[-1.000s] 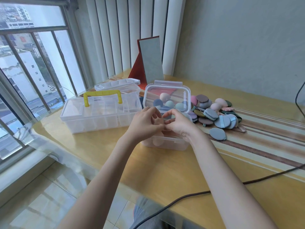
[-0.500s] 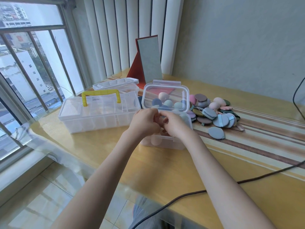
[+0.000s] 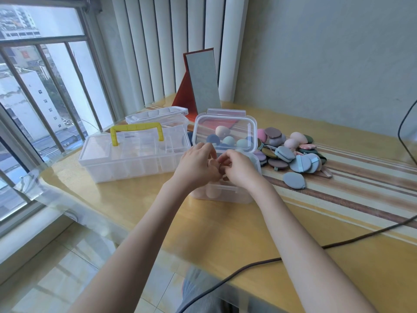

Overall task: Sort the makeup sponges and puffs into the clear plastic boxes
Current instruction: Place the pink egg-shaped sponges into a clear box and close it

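A small clear box [image 3: 225, 196] stands open in the middle of the table, its lid [image 3: 225, 119] tipped up behind it. Pale sponges [image 3: 213, 193] show through its front wall. Behind the lid lie egg-shaped sponges, one beige [image 3: 222, 131] and one teal [image 3: 229, 141]. My left hand [image 3: 196, 163] and my right hand [image 3: 239, 168] meet over the box opening, fingers curled and touching. Whatever they hold is hidden. To the right sits a pile of flat puffs [image 3: 293, 154], with one grey-blue puff [image 3: 294, 180] apart at its front.
A larger clear divided box [image 3: 135, 163] with a yellow handle [image 3: 136, 128] stands to the left, lid closed. Another clear box [image 3: 158, 114] sits behind it. A red-backed mirror [image 3: 203, 82] leans at the back. A dark cable [image 3: 248, 265] crosses the near table edge.
Both hands have drawn closer together and sunk a little toward the box opening. The boxes and the puff pile have not moved.
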Demonstrator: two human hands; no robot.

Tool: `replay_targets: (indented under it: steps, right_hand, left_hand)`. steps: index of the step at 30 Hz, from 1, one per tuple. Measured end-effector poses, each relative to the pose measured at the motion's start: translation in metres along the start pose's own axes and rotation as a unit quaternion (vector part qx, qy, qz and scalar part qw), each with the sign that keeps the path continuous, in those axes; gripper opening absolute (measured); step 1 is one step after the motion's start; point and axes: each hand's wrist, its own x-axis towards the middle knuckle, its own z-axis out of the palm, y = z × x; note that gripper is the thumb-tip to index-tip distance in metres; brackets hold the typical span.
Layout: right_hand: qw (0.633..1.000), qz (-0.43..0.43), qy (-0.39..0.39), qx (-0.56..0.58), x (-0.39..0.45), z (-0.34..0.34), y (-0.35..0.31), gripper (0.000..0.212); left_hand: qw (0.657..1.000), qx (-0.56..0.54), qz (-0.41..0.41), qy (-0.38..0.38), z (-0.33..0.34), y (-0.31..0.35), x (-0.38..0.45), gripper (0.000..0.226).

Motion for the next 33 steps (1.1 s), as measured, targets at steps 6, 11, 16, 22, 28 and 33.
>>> replay_targets:
  steps: [6,11,16,22,28,33]
  right_hand:
    - [0.989,0.028,-0.086,0.119,-0.001,-0.004,0.002,0.037]
    - [0.992,0.054,0.074,0.088,-0.001,-0.001,0.005,0.02]
    - [0.994,0.088,-0.006,0.069,-0.004,-0.003,0.001,0.03]
    - [0.996,0.089,-0.017,-0.002,-0.008,-0.003,-0.003,0.03]
    - [0.982,0.108,-0.13,0.086,-0.011,-0.017,-0.007,0.035]
    - [0.973,0.111,-0.176,0.096,-0.009,-0.017,-0.007,0.033]
  left_hand:
    - [1.0,0.007,0.002,-0.012,-0.002,0.0,0.001,0.021]
    - [0.999,0.043,0.007,-0.015,0.001,-0.002,0.001,0.029]
    - [0.999,0.045,0.01,-0.022,0.0,-0.001,0.0,0.031]
    - [0.999,0.032,0.008,-0.017,-0.002,0.0,-0.001,0.031]
    - [0.999,0.038,0.01,-0.005,-0.001,-0.001,-0.002,0.027]
    - [1.0,0.03,0.004,-0.002,-0.001,0.0,-0.002,0.026]
